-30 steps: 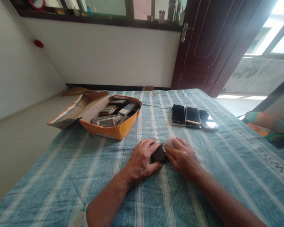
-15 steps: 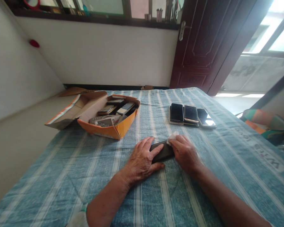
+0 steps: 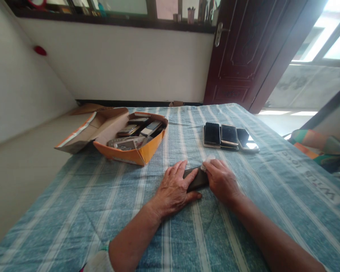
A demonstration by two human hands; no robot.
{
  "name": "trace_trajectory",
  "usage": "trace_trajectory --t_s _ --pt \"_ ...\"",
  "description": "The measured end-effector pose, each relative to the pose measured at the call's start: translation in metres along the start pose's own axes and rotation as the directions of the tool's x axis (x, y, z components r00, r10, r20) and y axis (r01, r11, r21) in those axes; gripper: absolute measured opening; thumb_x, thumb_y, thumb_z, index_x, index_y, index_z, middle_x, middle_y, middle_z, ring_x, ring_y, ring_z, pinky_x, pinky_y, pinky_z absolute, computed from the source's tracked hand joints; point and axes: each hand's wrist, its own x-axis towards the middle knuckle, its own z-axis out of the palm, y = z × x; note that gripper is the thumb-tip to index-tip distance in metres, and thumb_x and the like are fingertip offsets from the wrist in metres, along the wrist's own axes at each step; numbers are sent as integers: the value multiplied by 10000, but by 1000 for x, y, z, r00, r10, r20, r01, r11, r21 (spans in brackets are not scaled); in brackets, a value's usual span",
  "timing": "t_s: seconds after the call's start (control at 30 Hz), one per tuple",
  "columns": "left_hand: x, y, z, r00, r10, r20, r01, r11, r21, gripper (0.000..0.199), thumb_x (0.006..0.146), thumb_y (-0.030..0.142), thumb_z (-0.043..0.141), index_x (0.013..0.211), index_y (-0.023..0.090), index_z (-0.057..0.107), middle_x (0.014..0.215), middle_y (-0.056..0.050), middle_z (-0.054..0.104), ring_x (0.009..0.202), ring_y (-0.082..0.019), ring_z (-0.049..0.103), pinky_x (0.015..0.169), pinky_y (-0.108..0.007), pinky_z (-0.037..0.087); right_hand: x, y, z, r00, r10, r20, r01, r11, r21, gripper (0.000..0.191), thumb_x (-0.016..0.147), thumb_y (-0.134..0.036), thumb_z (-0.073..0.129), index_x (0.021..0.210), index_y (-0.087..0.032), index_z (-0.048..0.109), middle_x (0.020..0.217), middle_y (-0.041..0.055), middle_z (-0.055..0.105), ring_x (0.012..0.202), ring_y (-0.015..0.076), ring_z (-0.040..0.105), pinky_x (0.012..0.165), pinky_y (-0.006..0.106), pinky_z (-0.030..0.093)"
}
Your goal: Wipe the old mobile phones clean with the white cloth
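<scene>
A dark phone [image 3: 197,180] lies on the striped blue cloth between my hands. Around its left end is my left hand [image 3: 175,186], thumb on the near edge and index finger on top, gripping it. My right hand [image 3: 221,180] is closed on a crumpled white tissue [image 3: 205,163] and presses it against the phone's far right part. The palm side of each hand is hidden.
An open orange cardboard box [image 3: 150,150] holding several old phones stands at the left. Beyond my right hand lie several phones, among them a black one [image 3: 212,133], a gold-edged one [image 3: 229,135] and a white one [image 3: 248,139].
Both hands and the phone have shifted slightly to the right. The tissue is still pinched in my right hand against the phone.
</scene>
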Motion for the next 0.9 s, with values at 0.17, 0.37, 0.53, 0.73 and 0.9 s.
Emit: trace_trajectory --t_s 0.17,0.37,0.53,0.73,0.9 --pt "2 -2 2 999 2 -32 -2 1000 -9 725 794 581 641 1412 251 452 1524 -176 343 1398 -397 300 1085 -592 313 0 0 -1 1000 3 11 -3 1000 4 227 898 -85 455 898 -185 660 895 80 612 873 225 517 778 322 430" --pt "-1 -9 2 993 54 -101 -57 998 -32 607 795 454 698 1349 264 538 1480 -150 408 1372 -393 337 1077 -587 351 1 4 -1 1000 7 19 -7 1000 31 220 905 -90 455 896 -187 653 894 77 610 872 220 520 785 318 427" --pt "-3 -11 2 984 98 -145 -101 995 -11 566 791 398 713 1313 227 577 1426 -165 454 1342 -397 371 1061 -594 381 2 4 -2 1000 15 16 -15 999 45 214 897 -86 467 897 -192 652 888 74 608 884 219 527 788 314 429" --pt "-4 -16 4 964 156 -216 -164 986 -19 495 786 352 719 1235 164 635 1380 -204 486 1316 -403 399 1040 -603 406 2 5 -3 999 26 27 -28 997 73 209 907 -101 463 892 -195 649 890 74 608 890 219 531 790 318 428" --pt "-5 -17 4 952 191 -238 -199 980 -7 484 773 391 726 1178 133 664 1395 -230 471 1332 -425 375 1041 -617 393 2 5 -3 999 31 23 -32 997 73 216 904 -96 451 889 -191 645 892 74 606 875 219 521 783 322 424"
